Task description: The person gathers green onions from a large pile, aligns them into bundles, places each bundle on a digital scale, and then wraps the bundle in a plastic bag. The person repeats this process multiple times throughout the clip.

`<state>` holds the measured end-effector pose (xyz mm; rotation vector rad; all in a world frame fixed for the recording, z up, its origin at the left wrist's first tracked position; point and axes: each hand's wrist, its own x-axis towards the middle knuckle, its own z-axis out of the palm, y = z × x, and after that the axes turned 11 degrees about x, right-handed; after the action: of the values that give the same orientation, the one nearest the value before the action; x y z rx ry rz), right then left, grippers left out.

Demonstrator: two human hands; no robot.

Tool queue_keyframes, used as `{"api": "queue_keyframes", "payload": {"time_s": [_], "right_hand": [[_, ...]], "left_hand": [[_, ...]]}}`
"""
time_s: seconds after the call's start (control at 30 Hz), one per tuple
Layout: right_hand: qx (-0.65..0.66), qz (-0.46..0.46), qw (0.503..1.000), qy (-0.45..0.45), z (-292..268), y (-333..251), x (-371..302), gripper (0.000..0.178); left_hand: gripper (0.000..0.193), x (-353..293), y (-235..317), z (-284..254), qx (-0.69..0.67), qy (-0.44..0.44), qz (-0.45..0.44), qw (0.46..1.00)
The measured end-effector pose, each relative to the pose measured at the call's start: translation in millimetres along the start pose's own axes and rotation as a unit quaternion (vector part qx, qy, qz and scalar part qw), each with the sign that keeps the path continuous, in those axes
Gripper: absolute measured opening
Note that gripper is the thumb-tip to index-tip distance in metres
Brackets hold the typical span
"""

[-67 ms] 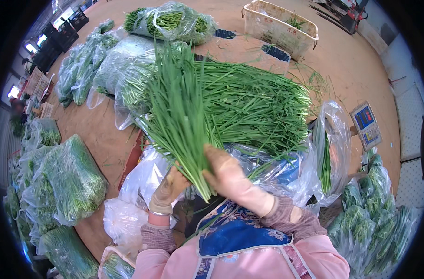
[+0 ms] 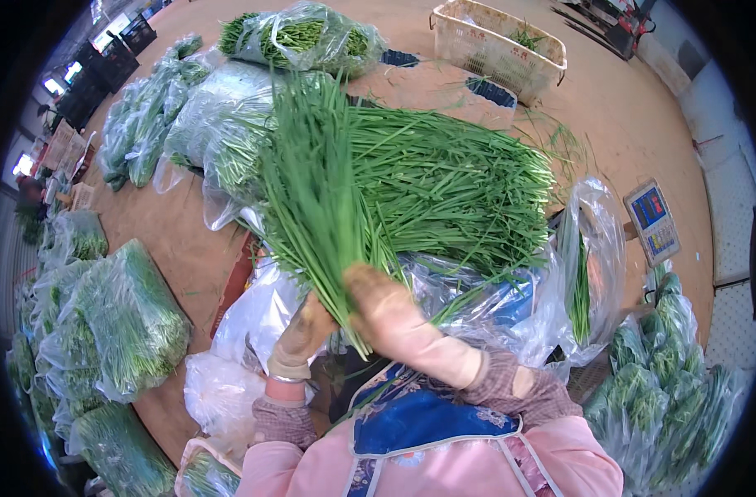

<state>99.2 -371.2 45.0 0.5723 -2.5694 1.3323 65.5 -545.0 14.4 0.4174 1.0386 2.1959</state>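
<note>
A long bunch of garlic chives stands tilted before me, leaf tips away from me and pale cut ends toward my apron. My left hand, in a tan glove, closes round the lower stems from the left. My right hand, also gloved, presses round the stems from the right; its fingertips are partly hidden and slightly blurred. Just beyond and to the right lies a big heap of loose garlic chives. Beneath my hands, clear plastic bags are bunched up.
Bagged greens lie at the left, at the far side and at the lower right. A digital scale stands at the right. Farther off are a white plastic crate and a pallet truck. Scraps litter the brown floor.
My right hand has shifted slightly left and down along the stems. The bunch has swung a little to the left with my left hand still on it.
</note>
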Motion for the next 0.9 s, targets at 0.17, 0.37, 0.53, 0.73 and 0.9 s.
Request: {"api": "queue_keyframes", "payload": {"time_s": [0.17, 0.37, 0.53, 0.73, 0.9], "right_hand": [[0.14, 0.007, 0.984, -0.109, -10, -12, 3, 0.036], [0.216, 0.341, 0.914, 0.033, -85, 11, 6, 0.032], [-0.077, 0.151, 0.974, -0.152, -44, 23, 0, 0.03], [-0.115, 0.127, 0.963, -0.209, -71, 8, 12, 0.021], [0.068, 0.273, 0.957, -0.078, -149, 6, 42, 0.017]], "left_hand": [[0.048, 1, -30, -21, -0.009, 0.23, -0.06, 0.971], [0.046, 11, -34, -13, 0.021, 0.276, -0.022, 0.961], [0.067, 17, -24, 10, 0.198, 0.313, 0.049, 0.928], [0.094, 9, -56, 3, 0.618, 0.355, 0.105, 0.693], [0.058, 6, -51, 1, 0.37, 0.385, 0.03, 0.845]]}}
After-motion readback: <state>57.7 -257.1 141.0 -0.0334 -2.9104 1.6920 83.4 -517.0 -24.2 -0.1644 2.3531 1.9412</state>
